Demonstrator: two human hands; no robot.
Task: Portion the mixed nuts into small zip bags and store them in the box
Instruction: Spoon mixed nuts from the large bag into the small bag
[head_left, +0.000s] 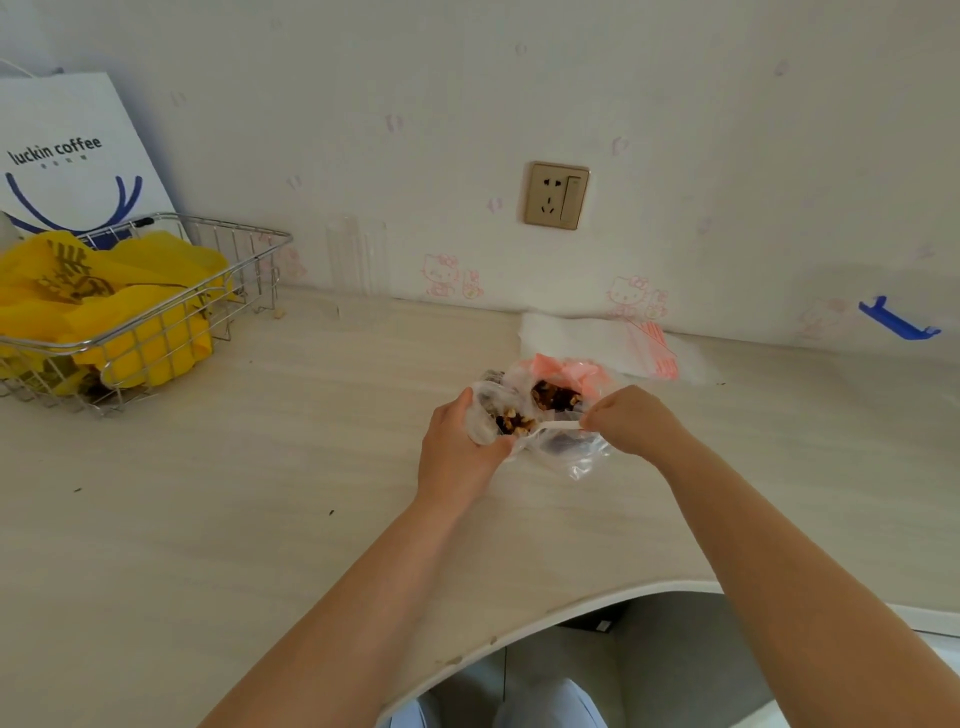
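Two hands (spoon (560, 425), zip bag (493, 410))

You have one view only, from the camera on your head, so no second view overlaps it. It looks forward and down across the desk (260, 467) toward the wall (467, 104) at 12 o'clock. The wide lens bends the desk's near edge into a curve at 6 o'clock, where your knees show beneath it. Both forearms enter from 6 o'clock and reach toward the centre, where your left hand (457, 447) and right hand (634, 421) sit at arm's length from the lens. A wire basket (156, 322) lies at 10 o'clock.
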